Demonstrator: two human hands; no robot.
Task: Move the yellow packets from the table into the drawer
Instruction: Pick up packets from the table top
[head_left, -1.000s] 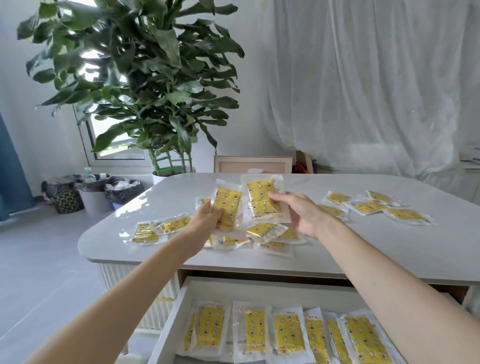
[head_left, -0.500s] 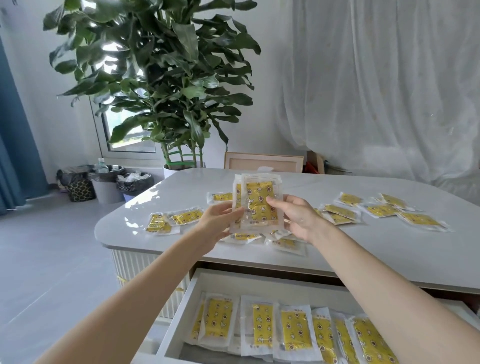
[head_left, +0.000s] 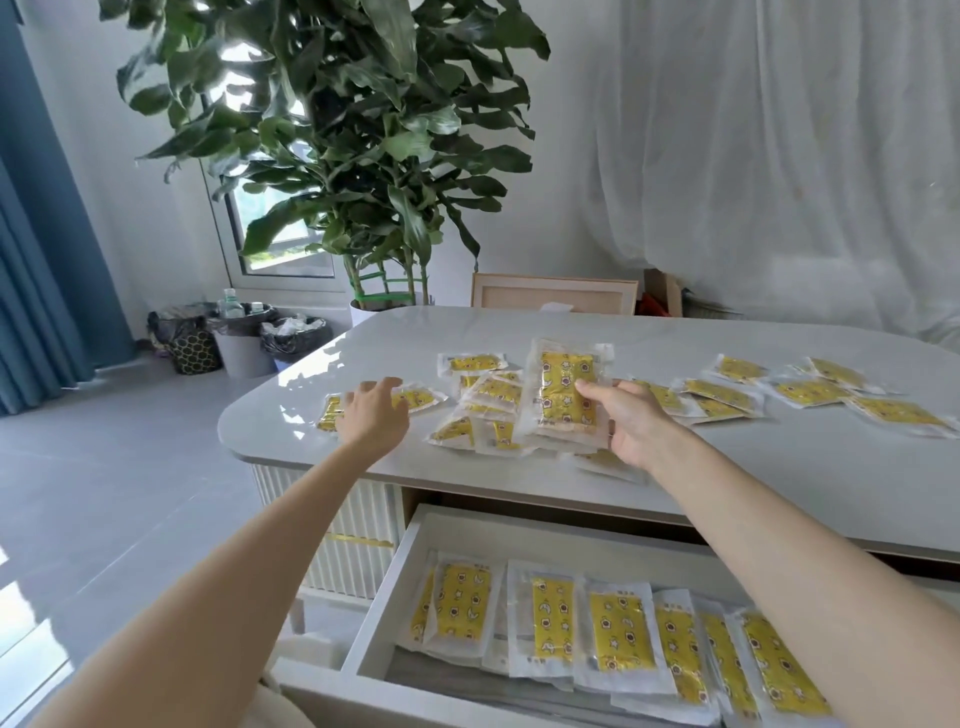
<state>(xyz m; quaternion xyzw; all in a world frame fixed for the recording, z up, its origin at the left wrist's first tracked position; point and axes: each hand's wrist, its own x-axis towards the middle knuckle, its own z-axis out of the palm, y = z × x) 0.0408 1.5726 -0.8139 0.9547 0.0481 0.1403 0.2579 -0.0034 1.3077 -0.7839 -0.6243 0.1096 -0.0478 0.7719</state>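
You have two hands (head_left: 373, 415) in frame, one open drawer (head_left: 387, 613) holding at least seven packets (head_left: 553, 618), one plant (head_left: 337, 156), and two bins (head_left: 241, 340) at left.

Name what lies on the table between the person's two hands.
Head view: a loose pile of yellow packets lies between the left hand and right hand.

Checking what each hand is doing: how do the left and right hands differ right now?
The right hand grips yellow packets, held upright above the table; the left hand holds nothing. The left hand is spread, palm down, over packets lying flat near the table's left end; the right is curled. Both are over the table, beyond the open drawer.
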